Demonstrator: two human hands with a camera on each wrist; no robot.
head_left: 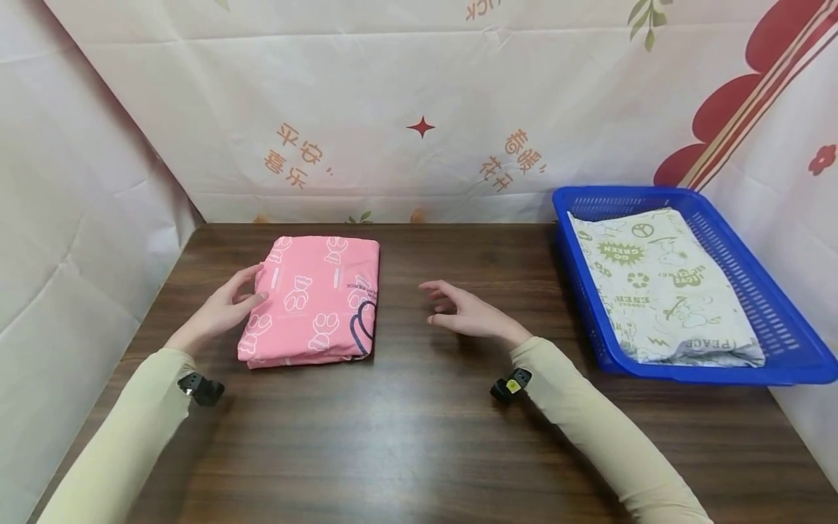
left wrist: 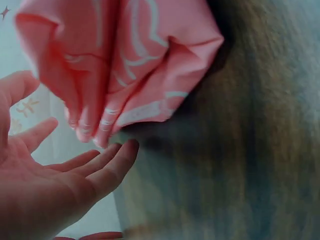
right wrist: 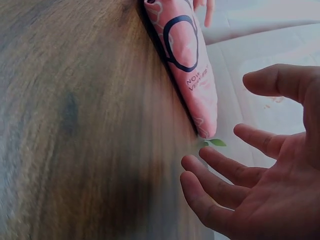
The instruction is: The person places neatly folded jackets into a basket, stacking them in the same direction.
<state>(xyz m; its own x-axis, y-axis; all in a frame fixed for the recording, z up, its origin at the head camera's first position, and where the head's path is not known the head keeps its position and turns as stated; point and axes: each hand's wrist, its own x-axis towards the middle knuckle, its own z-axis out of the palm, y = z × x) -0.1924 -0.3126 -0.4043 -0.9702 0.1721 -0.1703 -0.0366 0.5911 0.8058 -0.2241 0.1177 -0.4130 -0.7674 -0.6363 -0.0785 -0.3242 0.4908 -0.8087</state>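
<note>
A folded pink cloth (head_left: 314, 298) with white bear outlines and dark lettering lies on the left half of the table. At its left edge is my left hand (head_left: 225, 307), with the thumb near the upper face. In the left wrist view the fingers (left wrist: 112, 170) are spread and loosely bent beside the cloth's folded layers; whether they touch it I cannot tell. My right hand (head_left: 468, 311) hovers to the right of the cloth, apart from it and holding nothing. Its fingers (right wrist: 220, 187) are relaxed and parted in the right wrist view.
On the right stands a blue plastic basket (head_left: 589, 320) with slotted walls. In it lies a folded white cloth (head_left: 668, 284) with green print. The brown wooden table (head_left: 366, 444) is bounded by a printed curtain (head_left: 393, 80) at the back and sides.
</note>
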